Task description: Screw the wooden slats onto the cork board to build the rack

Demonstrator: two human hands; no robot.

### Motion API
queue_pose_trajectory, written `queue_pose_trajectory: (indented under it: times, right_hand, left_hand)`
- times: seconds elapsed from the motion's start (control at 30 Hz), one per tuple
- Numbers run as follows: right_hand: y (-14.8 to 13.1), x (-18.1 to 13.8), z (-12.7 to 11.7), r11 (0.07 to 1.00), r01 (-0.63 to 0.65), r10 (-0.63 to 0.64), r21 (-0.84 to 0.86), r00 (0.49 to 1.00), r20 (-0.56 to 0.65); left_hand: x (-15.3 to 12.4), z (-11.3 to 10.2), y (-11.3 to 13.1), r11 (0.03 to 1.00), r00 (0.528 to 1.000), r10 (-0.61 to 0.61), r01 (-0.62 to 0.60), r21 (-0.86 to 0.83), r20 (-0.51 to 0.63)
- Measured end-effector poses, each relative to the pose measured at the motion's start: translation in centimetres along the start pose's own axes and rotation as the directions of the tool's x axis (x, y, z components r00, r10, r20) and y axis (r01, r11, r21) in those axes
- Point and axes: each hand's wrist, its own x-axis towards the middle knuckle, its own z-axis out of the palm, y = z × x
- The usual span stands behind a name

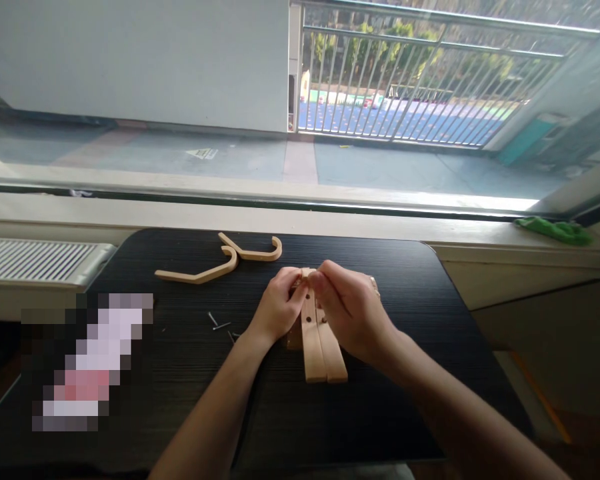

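Note:
Two pale wooden strips (325,363) lie side by side on the dark table, their near ends pointing toward me, with dark round holes along them. My left hand (277,307) is closed on the wooden piece at the far end, its thumb along the left strip. My right hand (355,310) is closed in a pinch above that same end, beside a small light wooden bit (307,272). What sits between the right fingers is hidden. Under the strips a brownish wooden block (293,339) partly shows.
Two bent wooden pieces with hooked ends, a left one (205,275) and a right one (257,255), lie at the back. Several screws (217,325) lie left of my left hand. Beyond the table (390,413) are a sill, a window, a radiator (40,260) and a green cloth (553,230).

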Motion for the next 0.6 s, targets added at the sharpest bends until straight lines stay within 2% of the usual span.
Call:
queue_pose_trajectory:
  times: [0.07, 0.13, 0.2, 0.23, 0.33, 0.37, 0.43, 0.6]
  right_hand:
    - [0.2, 0.6, -2.0, 0.946, 0.200, -0.154, -0.254, 0.970, 0.190]
    - [0.1, 1.6, -3.7, 0.817, 0.408, -0.225, -0.407, 0.877, 0.425]
    - [-0.3, 2.8, -5.0, 0.691, 0.545, -0.154, -0.474, 0.753, 0.640]
    - [-0.7, 3.4, -5.5, 0.629, 0.594, -0.074, -0.503, 0.689, 0.721]
    - [-1.9, 4.9, -6.3, 0.542, 0.699, 0.060, -0.466, 0.521, 0.852]
    - [-2.2, 5.3, -6.3, 0.529, 0.714, 0.087, -0.459, 0.492, 0.866]
    - [-2.5, 5.7, -6.2, 0.517, 0.727, 0.111, -0.452, 0.467, 0.878]
    - [-1.8, 5.4, -5.5, 0.584, 0.731, -0.009, -0.353, 0.440, 0.898]
  left_hand:
    - [0.0, 0.0, 0.0, 1.000, 1.000, 0.012, -0.012, 0.004, 0.004]
    - [0.1, 0.0, 0.0, 1.000, 1.000, 0.014, -0.014, 0.006, 0.011]
    - [0.1, 0.0, -0.1, 1.000, 1.000, 0.006, -0.006, 0.008, 0.017]
    - [0.1, 0.0, -0.1, 1.000, 1.000, 0.000, 0.000, 0.007, 0.019]
    - [0.1, 0.0, -0.2, 1.000, 1.000, -0.017, 0.017, 0.004, 0.022]
    - [0.2, 0.0, -0.2, 1.000, 1.000, -0.019, 0.019, 0.004, 0.023]
    - [0.2, 0.0, -0.2, 1.000, 1.000, -0.014, 0.014, 0.007, 0.023]
    - [0.2, -0.1, 0.0, 1.000, 0.999, -0.024, 0.024, 0.009, 0.041]
